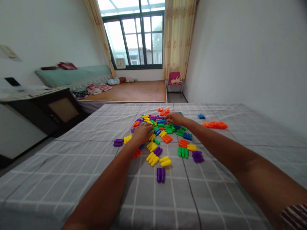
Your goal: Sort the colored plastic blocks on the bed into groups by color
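Note:
A heap of colourful plastic toy building blocks [161,125], shaped like joined short tubes, lies on a grey checked cloth [153,204]. My left hand [143,131] rests at the heap's near left side, fingers stretched over the blocks and partly hidden. Across from it, my right hand [176,118] reaches the heap's far right side. Its fingers are bent downward and look apart, with their tips among purple, blue and green blocks. I see no block held in either hand. Nearer to me lie loose yellow blocks [165,161] and a purple block [161,175].
To the right sits a row of orange blocks [215,124], with a blue block [201,116] behind it. Several orange blocks [164,111] lie beyond the heap. Behind the cloth-covered surface are a bed [141,91], a pink chair [175,78] and a dark cabinet [59,108].

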Demonstrator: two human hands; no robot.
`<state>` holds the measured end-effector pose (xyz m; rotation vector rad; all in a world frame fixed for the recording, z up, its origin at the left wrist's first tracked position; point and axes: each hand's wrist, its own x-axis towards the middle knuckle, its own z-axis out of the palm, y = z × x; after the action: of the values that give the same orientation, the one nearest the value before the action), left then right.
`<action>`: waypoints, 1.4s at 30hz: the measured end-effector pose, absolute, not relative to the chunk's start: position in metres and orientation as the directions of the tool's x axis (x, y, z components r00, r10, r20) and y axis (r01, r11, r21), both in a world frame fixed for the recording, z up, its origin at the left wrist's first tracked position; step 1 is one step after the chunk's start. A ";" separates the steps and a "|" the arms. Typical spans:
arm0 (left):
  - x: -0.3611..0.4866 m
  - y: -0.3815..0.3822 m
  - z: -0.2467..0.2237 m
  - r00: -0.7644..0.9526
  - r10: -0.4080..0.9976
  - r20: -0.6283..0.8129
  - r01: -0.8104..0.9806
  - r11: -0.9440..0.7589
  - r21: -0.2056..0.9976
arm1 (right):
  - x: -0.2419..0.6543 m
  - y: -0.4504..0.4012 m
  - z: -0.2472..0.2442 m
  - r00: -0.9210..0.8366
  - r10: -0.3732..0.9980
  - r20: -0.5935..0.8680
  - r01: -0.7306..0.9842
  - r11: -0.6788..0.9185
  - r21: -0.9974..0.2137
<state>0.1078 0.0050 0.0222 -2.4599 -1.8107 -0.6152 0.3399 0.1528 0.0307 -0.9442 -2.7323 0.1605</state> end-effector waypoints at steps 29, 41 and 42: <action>0.119 0.009 0.026 0.114 0.915 0.388 0.802 -0.315 0.507 | 0.344 0.110 0.041 -0.847 0.517 0.123 0.278 0.629 -0.726; 0.135 0.013 0.025 -0.037 0.952 0.304 0.260 -0.284 0.923 | 0.309 0.070 0.041 -0.707 0.415 0.572 0.274 0.907 -0.319; 0.135 0.013 0.025 -0.025 0.954 0.298 0.255 -0.282 0.925 | 0.311 0.068 0.040 -0.710 0.412 0.571 0.276 0.909 -0.313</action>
<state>0.1355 0.0132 0.0245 -2.4867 -2.0136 -2.1068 0.3106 0.0684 0.0396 -0.4897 -2.4015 0.2678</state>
